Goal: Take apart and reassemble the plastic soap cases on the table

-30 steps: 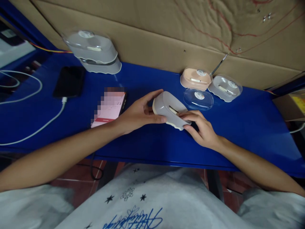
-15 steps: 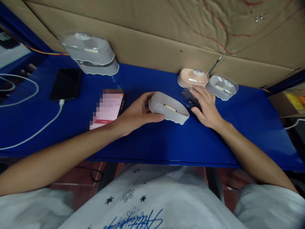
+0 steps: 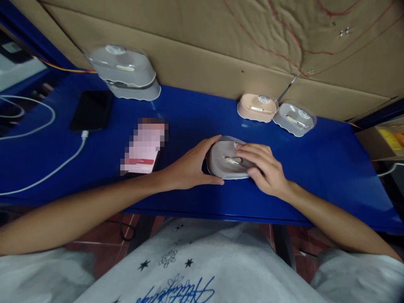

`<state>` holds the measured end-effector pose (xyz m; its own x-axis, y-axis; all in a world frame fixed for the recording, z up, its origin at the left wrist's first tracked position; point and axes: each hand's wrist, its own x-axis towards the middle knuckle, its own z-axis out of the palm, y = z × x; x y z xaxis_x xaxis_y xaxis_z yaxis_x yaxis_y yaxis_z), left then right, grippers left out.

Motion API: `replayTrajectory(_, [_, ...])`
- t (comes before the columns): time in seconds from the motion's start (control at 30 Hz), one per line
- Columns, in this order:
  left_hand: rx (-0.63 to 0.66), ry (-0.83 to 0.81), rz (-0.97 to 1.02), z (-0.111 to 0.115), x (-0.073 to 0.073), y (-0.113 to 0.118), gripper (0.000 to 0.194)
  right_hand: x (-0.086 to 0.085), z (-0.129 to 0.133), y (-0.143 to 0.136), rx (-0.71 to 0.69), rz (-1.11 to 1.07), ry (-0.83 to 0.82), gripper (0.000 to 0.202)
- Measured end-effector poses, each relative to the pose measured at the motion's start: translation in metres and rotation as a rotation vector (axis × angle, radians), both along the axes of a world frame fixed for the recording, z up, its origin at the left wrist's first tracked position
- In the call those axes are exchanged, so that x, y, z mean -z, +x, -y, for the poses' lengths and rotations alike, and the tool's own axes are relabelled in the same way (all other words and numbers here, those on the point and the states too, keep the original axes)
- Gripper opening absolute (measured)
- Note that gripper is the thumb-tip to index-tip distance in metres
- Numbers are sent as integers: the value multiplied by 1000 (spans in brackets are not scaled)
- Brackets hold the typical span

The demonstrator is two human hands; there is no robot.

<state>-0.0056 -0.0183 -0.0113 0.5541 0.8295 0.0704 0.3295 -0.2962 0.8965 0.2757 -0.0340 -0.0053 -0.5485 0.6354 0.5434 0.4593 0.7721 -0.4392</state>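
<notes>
A grey oval container (image 3: 221, 159) with a small white stick-like piece inside rests on the blue table in front of me. Over its top sits a clear plastic lid (image 3: 229, 147); whether it is fully seated I cannot tell. My left hand (image 3: 192, 166) curves around the container's left end, thumb at the near side and fingers at the far side. From the right, my right hand (image 3: 267, 168) lies on the lid, fingers over its top and thumb at its near edge.
Two lidded containers, one peach (image 3: 257, 108) and one grey (image 3: 293, 120), stand at the back right beside tweezers (image 3: 287, 89). Stacked grey containers (image 3: 126, 71) are at the back left. A lit phone (image 3: 142, 147) and a black phone (image 3: 91, 110) on a white cable (image 3: 67, 164) lie left.
The grey container has gone from tilted in my left hand to level on the table. My right hand has brought the clear lid from the table onto it.
</notes>
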Motion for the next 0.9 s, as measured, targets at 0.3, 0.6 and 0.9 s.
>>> replayTrajectory(0.3, [45, 71, 12, -5, 2, -1, 102, 0, 1, 2, -154, 282, 169, 46])
replayTrajectory(0.6, [43, 124, -12, -5, -1, -1, 110, -1, -7, 5, -119, 305, 131, 47])
replayTrajectory(0.9, [69, 393, -307, 3, -2, -1, 92, 4, -10, 3, -160, 289, 32, 72])
